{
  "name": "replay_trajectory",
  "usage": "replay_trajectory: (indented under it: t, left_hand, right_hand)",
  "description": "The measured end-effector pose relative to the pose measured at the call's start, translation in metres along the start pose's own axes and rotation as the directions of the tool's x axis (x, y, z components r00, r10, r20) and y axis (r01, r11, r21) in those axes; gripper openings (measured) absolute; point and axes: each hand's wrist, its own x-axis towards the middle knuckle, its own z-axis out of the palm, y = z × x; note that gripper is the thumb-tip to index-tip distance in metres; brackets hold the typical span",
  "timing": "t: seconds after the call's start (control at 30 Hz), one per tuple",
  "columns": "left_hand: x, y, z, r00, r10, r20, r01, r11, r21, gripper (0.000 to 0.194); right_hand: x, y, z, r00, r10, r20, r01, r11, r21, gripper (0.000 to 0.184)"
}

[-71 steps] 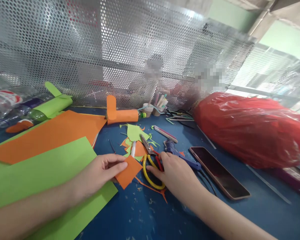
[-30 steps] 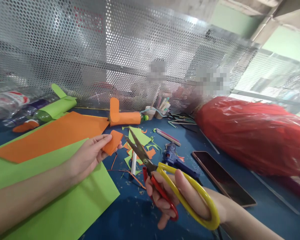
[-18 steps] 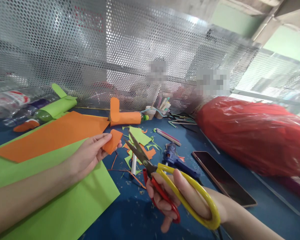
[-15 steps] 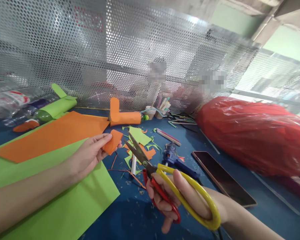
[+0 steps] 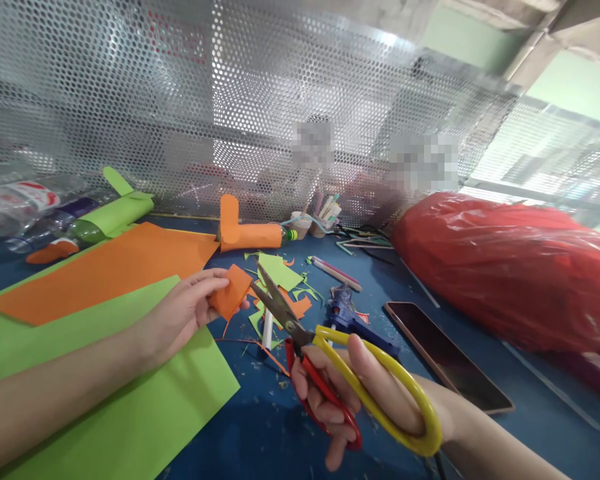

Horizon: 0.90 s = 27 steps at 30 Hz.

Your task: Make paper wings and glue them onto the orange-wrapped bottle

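Note:
Between the thumb and fingers of my left hand (image 5: 190,307) is a small piece of orange paper (image 5: 233,292). My right hand (image 5: 330,387) grips a pair of scissors (image 5: 285,312) with one yellow and one red handle. The scissors' blades are parted, and their tips point up and left, close to the right edge of the orange piece. Green and orange paper scraps (image 5: 280,272) lie on the blue table behind the blades. Under my left forearm lies a large green sheet (image 5: 180,400), with a big orange sheet (image 5: 105,273) beyond it.
A blue glue gun (image 5: 353,317) and a phone (image 5: 447,357) lie right of centre. An orange-wrapped bottle (image 5: 255,236) and a green-wrapped bottle (image 5: 115,217) lie toward the perforated metal screen (image 5: 180,100). A big red plastic bag (image 5: 505,273) fills the right side.
My left hand has shifted slightly to the right with the orange piece, which is now nearer the scissor blades. My right hand and the scissors have barely moved.

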Motion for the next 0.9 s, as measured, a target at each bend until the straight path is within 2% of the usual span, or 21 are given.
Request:
replay_trajectory:
  t: [0.23,0.37,0.47,0.6,0.8,0.9]
  left_hand:
    - [-0.0001,-0.0008,-0.0010,0.999,-0.016,0.042,0.016,1.000,0.019,0.004]
    - [-0.0001,-0.0019,-0.0019,1.000,-0.020,0.017,0.020,1.000,0.018,0.004]
    - [0.0002,-0.0020,-0.0019,0.999,-0.037,0.009,0.037,0.999,-0.015,0.006]
    - [0.0007,-0.0014,-0.0030,0.996,-0.068,0.056,0.070,0.997,-0.031,0.003]
    - [-0.0010,-0.0039,-0.0058,0.978,-0.101,0.183,0.103,0.995,-0.001,0.008]
    - [-0.0016,-0.0064,-0.0047,0.977,-0.108,0.181,0.105,0.994,0.025,0.006]
  right_hand:
    - [-0.0023,-0.0011,0.0021,1.000,-0.017,0.005,0.017,1.000,-0.022,0.075]
    - [-0.0027,-0.0008,0.0020,1.000,-0.003,-0.016,0.003,0.999,-0.036,0.073]
    - [-0.0025,-0.0001,0.0014,1.000,0.001,0.012,0.000,1.000,-0.030,0.076]
    - [-0.0036,-0.0012,0.0027,0.999,0.003,0.046,-0.002,1.000,-0.026,0.082]
    - [-0.0020,-0.0039,0.0079,0.999,-0.004,0.047,0.001,0.999,0.045,0.071]
    - [0.0005,-0.0018,0.0093,0.998,-0.002,0.061,-0.003,0.996,0.084,0.072]
